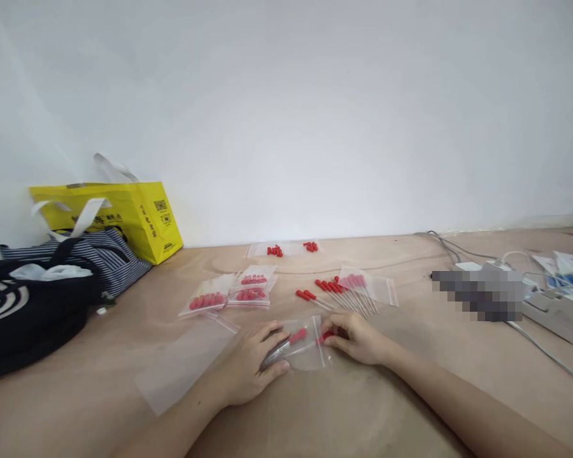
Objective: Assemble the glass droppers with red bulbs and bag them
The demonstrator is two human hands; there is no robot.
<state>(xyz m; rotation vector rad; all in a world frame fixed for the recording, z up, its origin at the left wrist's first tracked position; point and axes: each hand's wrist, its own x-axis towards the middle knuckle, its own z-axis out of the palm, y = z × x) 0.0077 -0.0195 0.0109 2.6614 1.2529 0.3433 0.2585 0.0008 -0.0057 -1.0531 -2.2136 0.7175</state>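
My left hand point(251, 366) grips a clear zip bag point(310, 357) by its closed end, the thumb below and fingers on top. Inside that bag lies a dropper with a red rubber bulb point(298, 335), its stem partly under my fingers. At the bag's mouth on the right, my right hand point(356, 337) pinches another red-bulbed dropper point(323, 338); its stem cannot be made out clearly. Just beyond my right hand, several loose droppers point(332, 287) with red bulbs and thin pale stems lie fanned out, some beneath another clear bag point(382, 289).
Filled zip bags with red bulbs point(207, 300) sit left of centre; a flat bag point(184, 362) lies nearer. More red pieces point(274, 251) are by the wall. A yellow bag point(157, 222) and black bag point(42, 318) stand left. A power strip point(561, 315) and cables are right.
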